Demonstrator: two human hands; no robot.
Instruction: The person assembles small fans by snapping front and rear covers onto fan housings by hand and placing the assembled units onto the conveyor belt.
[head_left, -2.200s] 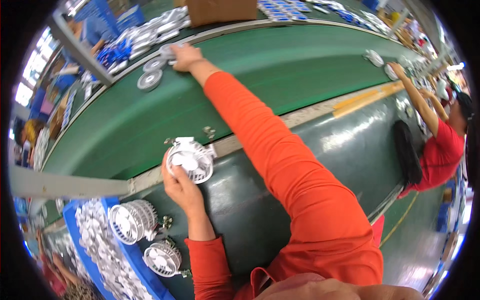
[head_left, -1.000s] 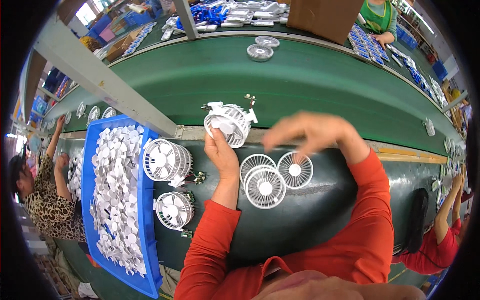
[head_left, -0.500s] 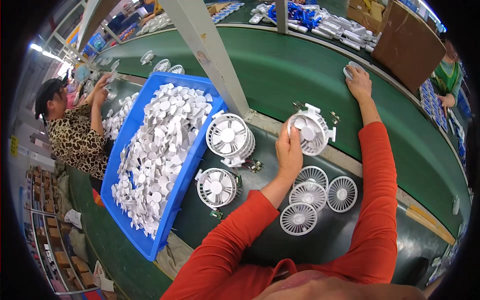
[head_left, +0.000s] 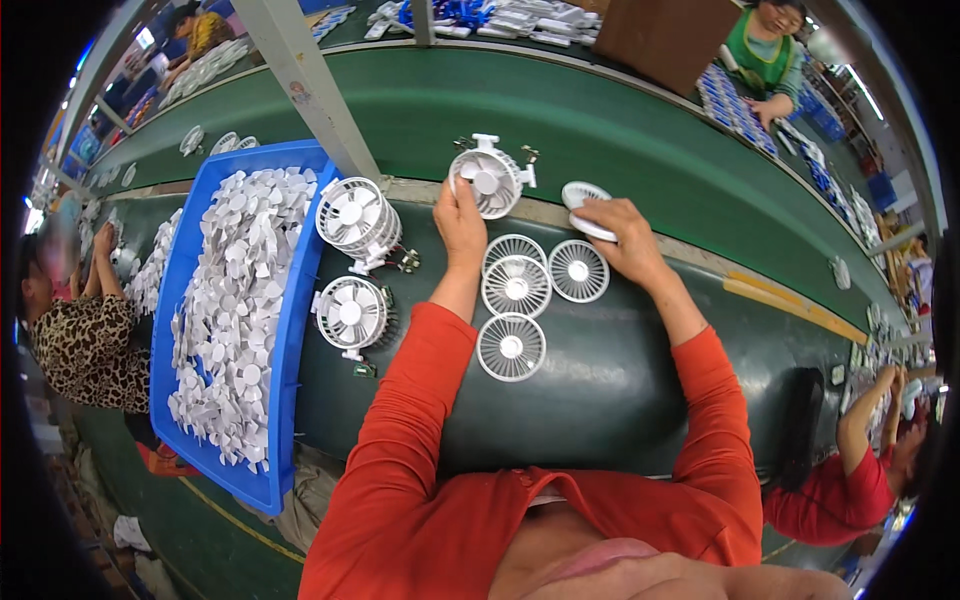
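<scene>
My left hand point(head_left: 461, 228) grips a white fan housing point(head_left: 487, 178) with its blades showing and small circuit boards dangling from it. To its right, my right hand point(head_left: 628, 238) is closed on a round white fan grille point(head_left: 588, 208), held tilted above the work surface. Below the hands several more grilles lie flat, among them one grille point(head_left: 579, 271) at the right and another point(head_left: 511, 347) nearest me. Left of my left forearm stand stacked fan housings point(head_left: 358, 222) and a separate fan housing point(head_left: 352, 313), both with blades inside and boards beside them.
A blue bin point(head_left: 283, 420) full of white fan blades stands at the left, next to a metal post point(head_left: 305, 85). Beyond the work surface runs a green conveyor belt point(head_left: 560, 120). Yellow strips point(head_left: 795, 305) lie at the right. Other people work at both sides and across the belt.
My right hand has come back from the far conveyor belt with a grille, now near the fan housing. The left hand still holds its housing. The view has swung right.
</scene>
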